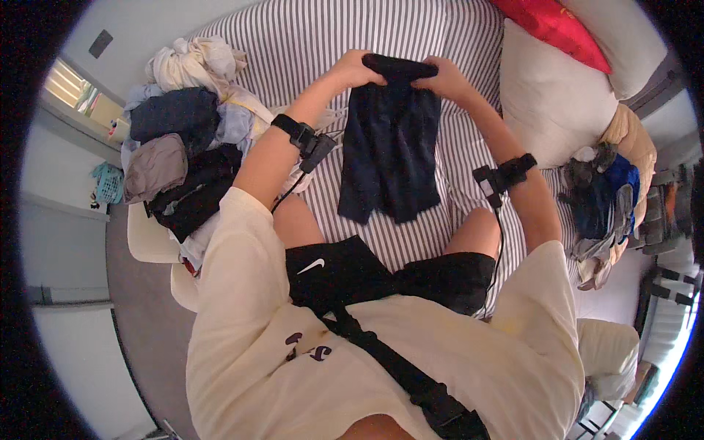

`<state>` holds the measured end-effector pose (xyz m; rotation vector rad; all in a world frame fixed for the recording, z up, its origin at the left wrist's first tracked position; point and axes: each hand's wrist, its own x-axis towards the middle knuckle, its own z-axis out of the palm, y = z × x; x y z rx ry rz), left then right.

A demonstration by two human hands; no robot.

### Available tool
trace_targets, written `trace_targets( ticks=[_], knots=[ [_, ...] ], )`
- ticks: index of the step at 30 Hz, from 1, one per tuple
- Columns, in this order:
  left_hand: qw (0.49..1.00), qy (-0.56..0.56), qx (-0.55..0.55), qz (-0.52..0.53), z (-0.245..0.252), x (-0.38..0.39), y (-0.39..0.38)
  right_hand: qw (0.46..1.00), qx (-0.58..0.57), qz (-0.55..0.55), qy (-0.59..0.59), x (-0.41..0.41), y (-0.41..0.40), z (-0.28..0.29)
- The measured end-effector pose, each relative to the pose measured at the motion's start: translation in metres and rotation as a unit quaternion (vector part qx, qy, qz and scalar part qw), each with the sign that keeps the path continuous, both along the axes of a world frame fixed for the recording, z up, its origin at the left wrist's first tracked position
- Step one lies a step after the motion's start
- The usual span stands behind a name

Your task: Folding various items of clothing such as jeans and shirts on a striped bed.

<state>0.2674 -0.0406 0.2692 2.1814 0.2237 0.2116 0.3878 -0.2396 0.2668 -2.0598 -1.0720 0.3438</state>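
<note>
A pair of dark shorts [390,143] is stretched out over a grey-and-white striped bedsheet [308,33], its waistband away from me and its leg hems towards my knees. My left hand [360,69] grips the left end of the dark waistband, and my right hand [443,78] grips the right end. Parts of the fingers are hidden behind the cloth. Pale, crumpled fabric lies under and beside the left edge of the shorts. Each forearm wears a black strap with a small device and a cable.
Piled clothes [176,118] stand at the left, partly on a cream chair [151,236]. White pillows [555,99] and a red cushion [561,33] lie at the upper right. More clothes [599,192] are heaped at the right. A blue plastic basket [109,182] is at the far left.
</note>
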Motion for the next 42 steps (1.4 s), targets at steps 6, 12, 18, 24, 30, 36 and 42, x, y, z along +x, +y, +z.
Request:
trace_targets(
  ticks=[6,12,18,24,30,36,42],
  knots=[
    [0.993,-0.027,0.104,-0.056,-0.028,-0.020,0.013,0.987,0.009,0.051,-0.155,-0.028,-0.004,-0.029],
    [0.983,-0.178,0.011,-0.046,0.013,-0.036,0.006,0.976,0.144,0.059,-0.150,-0.038,-0.012,0.023],
    [0.950,-0.265,0.027,-0.160,0.091,-0.053,0.001,0.972,0.206,0.108,-0.017,-0.064,-0.028,0.103],
    [0.926,-0.251,0.172,-0.223,0.138,-0.074,-0.010,0.980,0.153,0.107,0.075,-0.108,-0.039,0.104],
    [0.856,-0.077,0.401,-0.319,0.157,-0.088,-0.022,0.947,0.068,0.161,-0.268,-0.109,-0.045,0.107],
    [0.795,-0.081,0.561,-0.214,0.196,-0.100,-0.033,0.869,0.114,0.238,-0.418,-0.078,-0.025,0.146],
    [0.889,-0.230,0.351,-0.183,0.243,-0.136,-0.052,0.892,0.116,0.140,-0.415,-0.148,-0.073,0.234]
  ],
)
